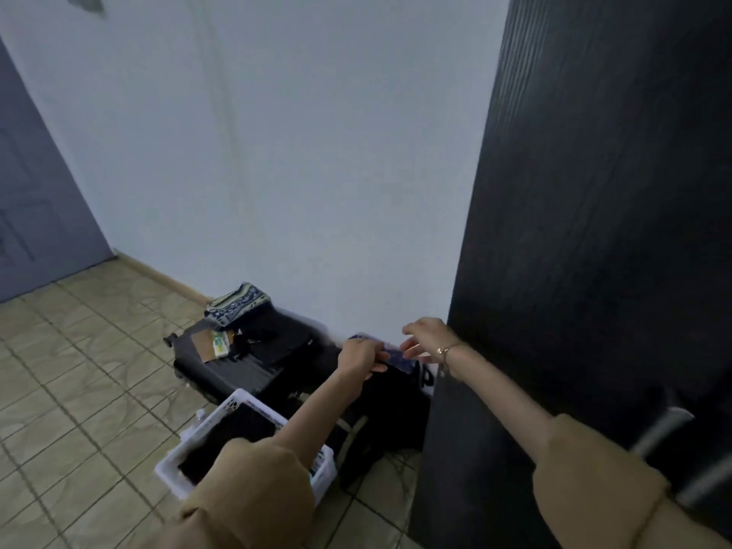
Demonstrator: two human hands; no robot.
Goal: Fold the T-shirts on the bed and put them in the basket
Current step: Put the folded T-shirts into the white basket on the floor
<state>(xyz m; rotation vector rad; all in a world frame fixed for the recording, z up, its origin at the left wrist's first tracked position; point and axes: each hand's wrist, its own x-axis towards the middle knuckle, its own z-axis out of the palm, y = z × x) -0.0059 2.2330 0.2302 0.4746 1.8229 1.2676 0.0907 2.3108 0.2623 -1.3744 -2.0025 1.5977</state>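
While one white basket [321, 473] sits below, left hand [358, 356] grip pinches blue cloth [398, 356]; right hand [426, 336] loose.

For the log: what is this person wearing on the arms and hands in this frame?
Both arms have loose tan sleeves pushed up, leaving the forearms bare. The right wrist carries a thin bracelet with a small charm. Left hand and right hand are bare, without gloves.
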